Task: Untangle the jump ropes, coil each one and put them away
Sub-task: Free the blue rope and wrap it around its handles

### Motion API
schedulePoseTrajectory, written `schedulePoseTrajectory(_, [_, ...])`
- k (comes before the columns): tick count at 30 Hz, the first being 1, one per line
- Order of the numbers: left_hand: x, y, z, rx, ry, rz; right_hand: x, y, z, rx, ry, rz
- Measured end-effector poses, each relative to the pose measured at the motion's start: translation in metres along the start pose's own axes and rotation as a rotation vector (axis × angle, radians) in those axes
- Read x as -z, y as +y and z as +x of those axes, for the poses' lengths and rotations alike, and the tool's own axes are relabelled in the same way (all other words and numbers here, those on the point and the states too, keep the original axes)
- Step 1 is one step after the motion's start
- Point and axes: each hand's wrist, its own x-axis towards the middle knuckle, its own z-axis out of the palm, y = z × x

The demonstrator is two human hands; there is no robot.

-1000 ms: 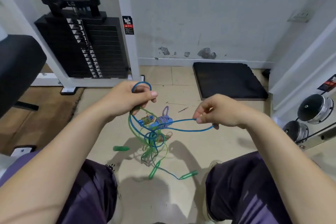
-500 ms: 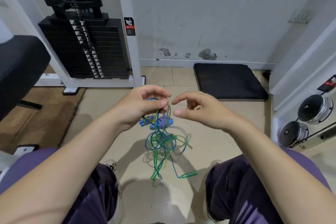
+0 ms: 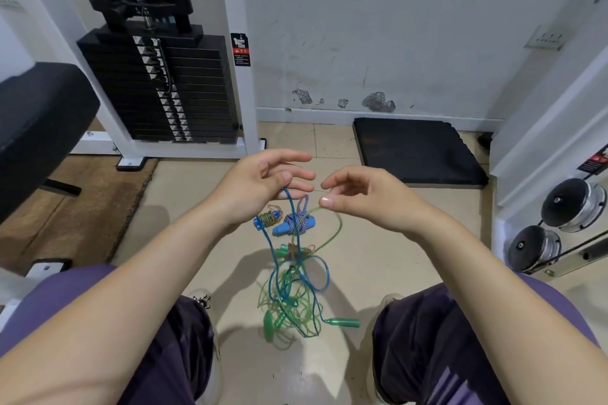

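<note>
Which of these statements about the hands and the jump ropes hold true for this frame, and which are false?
1. The blue rope hangs from the left hand. True.
2. The right hand pinches a green handle. False: it holds the thin green rope; the green handle lies on the floor.
3. The ropes are already coiled. False: they are tangled.
4. A black mat lies by the wall. True.

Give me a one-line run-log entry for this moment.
left hand: holds blue rope | right hand: pinches green rope | ropes tangled, hanging to floor
</note>
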Motion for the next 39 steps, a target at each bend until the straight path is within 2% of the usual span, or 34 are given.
schedulePoseTrajectory(4, [-0.012, 0.002, -0.003, -0.091, -0.027, -0.059, -0.024, 0.003, 0.003, -0.023, -0.137, 0.129])
schedulePoseTrajectory(9, [-0.013, 0.003, 0.000, -0.137, 0.000, -0.046, -0.028, -0.002, 0.002, 0.022, -0.104, 0.251])
schedulePoseTrajectory(14, [-0.006, -0.002, 0.002, 0.065, -0.030, 0.056, -0.015, -0.010, 0.000, 0.088, 0.075, 0.513])
schedulePoseTrajectory(17, [-0.005, -0.008, 0.002, 0.175, -0.164, 0.133, -0.009, -0.013, -0.002, 0.119, 0.102, 0.640])
schedulePoseTrajectory(21, [-0.014, -0.017, 0.001, 0.228, -0.391, 0.249, -0.006, -0.015, -0.003, 0.177, 0.103, 0.641])
schedulePoseTrajectory(24, [-0.011, -0.017, 0.002, 0.288, -0.375, 0.262, -0.003, -0.015, -0.002, 0.106, 0.121, 0.703])
schedulePoseTrajectory(26, [-0.003, -0.016, 0.004, 0.296, -0.356, 0.429, 0.001, -0.015, -0.002, 0.035, 0.153, 0.705])
schedulePoseTrajectory(28, [0.007, -0.019, 0.005, 0.325, -0.389, 0.632, 0.008, -0.014, -0.002, -0.014, 0.224, 0.626])
schedulePoseTrajectory(29, [0.010, -0.020, 0.005, 0.341, -0.400, 0.702, 0.011, -0.012, -0.002, -0.031, 0.262, 0.512])
schedulePoseTrajectory(31, [0.013, -0.022, 0.006, 0.317, -0.352, 0.692, 0.017, -0.008, -0.003, -0.007, 0.288, 0.062])
schedulePoseTrajectory(33, [0.010, -0.018, 0.006, 0.230, -0.260, 0.477, 0.016, -0.005, -0.007, 0.047, 0.113, -0.342])
schedulePoseTrajectory(36, [0.001, -0.011, 0.005, 0.180, -0.224, 0.180, 0.005, -0.005, -0.014, -0.056, -0.253, -0.602])
schedulePoseTrajectory(39, [-0.004, -0.012, 0.001, 0.228, -0.251, 0.092, -0.005, -0.003, -0.014, -0.097, -0.392, -0.740])
